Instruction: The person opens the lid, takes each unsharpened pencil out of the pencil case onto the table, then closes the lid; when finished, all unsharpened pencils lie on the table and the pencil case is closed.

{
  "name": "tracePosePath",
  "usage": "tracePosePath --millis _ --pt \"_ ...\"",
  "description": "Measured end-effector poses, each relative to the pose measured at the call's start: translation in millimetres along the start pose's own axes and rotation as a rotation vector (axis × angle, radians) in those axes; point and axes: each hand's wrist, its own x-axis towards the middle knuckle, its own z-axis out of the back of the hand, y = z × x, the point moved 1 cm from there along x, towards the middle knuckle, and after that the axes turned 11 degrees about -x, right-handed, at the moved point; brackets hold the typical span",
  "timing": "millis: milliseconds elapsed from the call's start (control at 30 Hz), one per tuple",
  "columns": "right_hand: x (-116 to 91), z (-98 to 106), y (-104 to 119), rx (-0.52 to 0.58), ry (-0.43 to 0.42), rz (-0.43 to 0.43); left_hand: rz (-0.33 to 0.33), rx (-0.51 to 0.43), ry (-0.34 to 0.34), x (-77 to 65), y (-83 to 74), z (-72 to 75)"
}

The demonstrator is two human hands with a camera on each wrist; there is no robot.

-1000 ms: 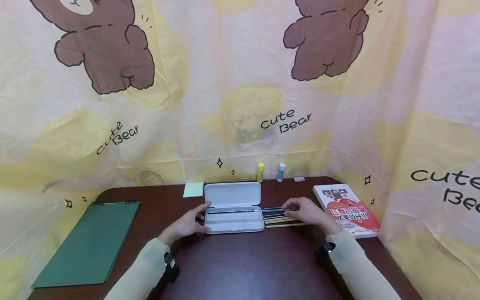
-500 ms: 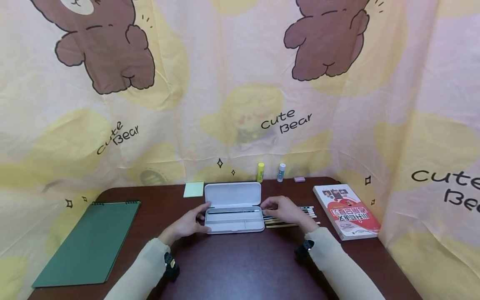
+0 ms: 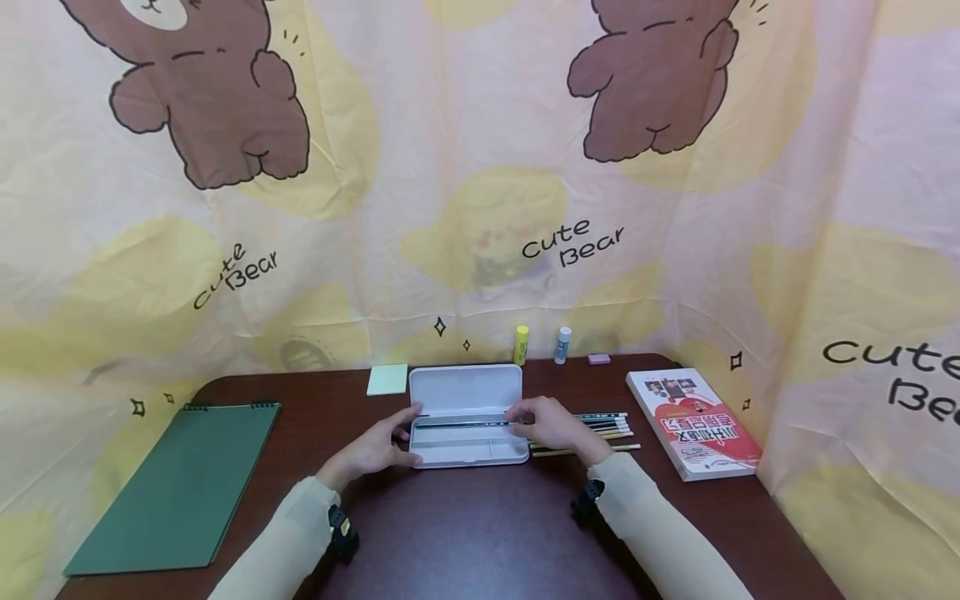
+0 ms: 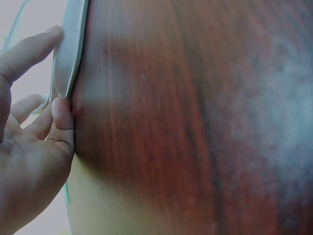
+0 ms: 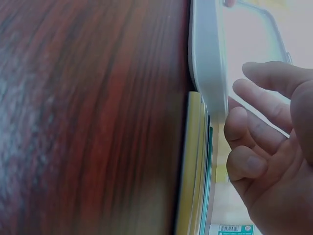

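Observation:
A white pencil case [image 3: 471, 454] lies open on the table, its lid raised at the back. My left hand [image 3: 375, 450] holds the case's left end. In the left wrist view its thumb and fingers lie about the case's corner. Dark pencils [image 3: 459, 424] lie lengthwise in the rear compartment. My right hand [image 3: 551, 423] is over the case's right end, thumb and fingertips at the end of a dark pencil. The right wrist view hides the pencil tip between them. Several more pencils [image 3: 611, 432] lie on the table under and beyond the right hand.
A book [image 3: 693, 425] lies at the right. A green spiral pad [image 3: 176, 487] is at the left. Along the back are sticky notes [image 3: 387, 379], a yellow glue stick [image 3: 521, 345], a white-and-blue glue stick [image 3: 562, 345] and a pink eraser [image 3: 598, 359].
My right hand has moved left from the loose pencils to the case's right end, bringing a dark pencil over the rear compartment. My left hand has stayed on the case.

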Motion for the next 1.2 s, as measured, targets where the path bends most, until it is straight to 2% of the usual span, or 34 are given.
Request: tracePosePath --millis 433,667,1200 --pt "2.0 -4.5 4.8 -0.067 0.127 0.028 -0.035 0.013 -0.006 -0.2 0.4 -0.3" --pt "3.0 -1.6 12.9 -0.112 0.145 0.037 -0.021 0.005 0.000 -0.6 0.3 -1.0" --pt "6.5 -1.6 14.4 -0.110 0.169 0.012 -0.028 0.002 0.006 0.5 0.4 -1.2"
